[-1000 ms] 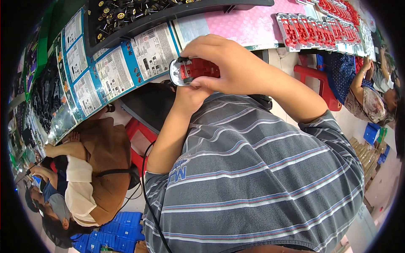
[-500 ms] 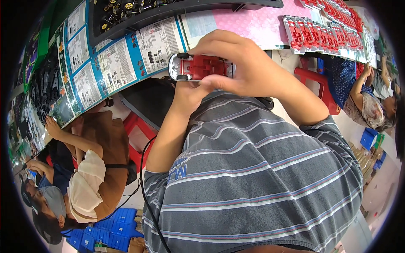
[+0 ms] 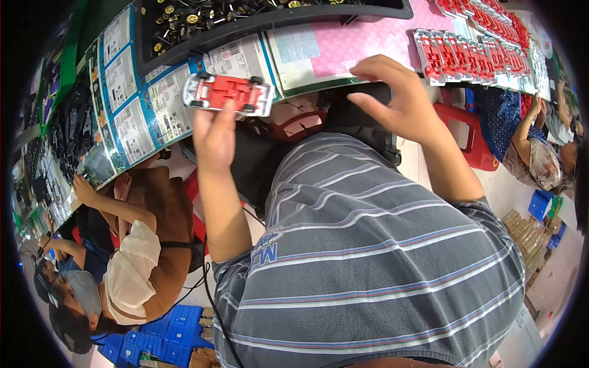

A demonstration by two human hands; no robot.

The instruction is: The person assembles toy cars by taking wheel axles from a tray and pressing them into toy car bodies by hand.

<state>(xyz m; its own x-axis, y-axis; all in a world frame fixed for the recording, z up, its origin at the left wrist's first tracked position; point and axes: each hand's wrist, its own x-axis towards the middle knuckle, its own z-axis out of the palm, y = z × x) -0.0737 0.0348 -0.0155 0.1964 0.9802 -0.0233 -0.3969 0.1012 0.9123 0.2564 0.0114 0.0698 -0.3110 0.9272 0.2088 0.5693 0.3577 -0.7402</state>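
Observation:
A toy car (image 3: 230,93), underside up, shows a red chassis within a silver-white body, with black wheels at both ends. My left hand (image 3: 213,138) grips it from below, thumb laid over the near edge, above the front of the table. Its far fingers are hidden under the car. Well apart to the right, my right hand (image 3: 405,101) is empty, thumb and fingers spread, near the table's front edge. Behind both hands, a black tray (image 3: 273,23) holds many loose wheel-and-axle pieces (image 3: 202,17), some with yellow hubs.
Rows of red-and-white car bodies (image 3: 466,58) lie at the right, beside a pink bubble sheet (image 3: 374,43). Printed card sheets (image 3: 132,126) cover the table on the left, near black parts (image 3: 70,132). A co-worker's hand (image 3: 86,190) rests there. A red stool (image 3: 466,135) stands right.
My right hand has let go of the car and moved right, opening. My left hand has carried the car left. Wheels now show at both ends; earlier my fingers covered the right end.

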